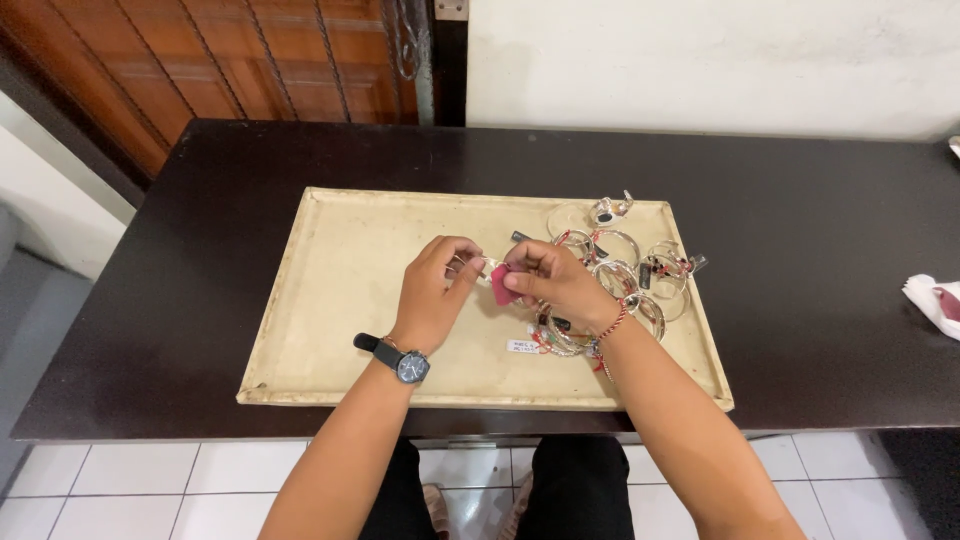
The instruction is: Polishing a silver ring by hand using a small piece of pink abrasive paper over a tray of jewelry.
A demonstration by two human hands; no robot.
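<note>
Left hand [437,290]: wears a wristwatch [398,359]; fingers pinched together on a thin clear bangle [480,267], over the middle of the tray.
Right hand [553,283]: a red thread bracelet [611,325] on the wrist; fingers clamped on a small pink cloth [503,284], pressed against the same bangle.
Tray [340,290]: cream, rectangular, lying on the dark table [820,270].
Pile of bangles [625,265]: heaped on the tray's right half, just beyond the right hand.
White cloth [930,300]: at the table's right edge, well apart.

Black wristwatch [404,362] on left wrist; red-white braided bracelet [611,325] on right; arms bare.
</note>
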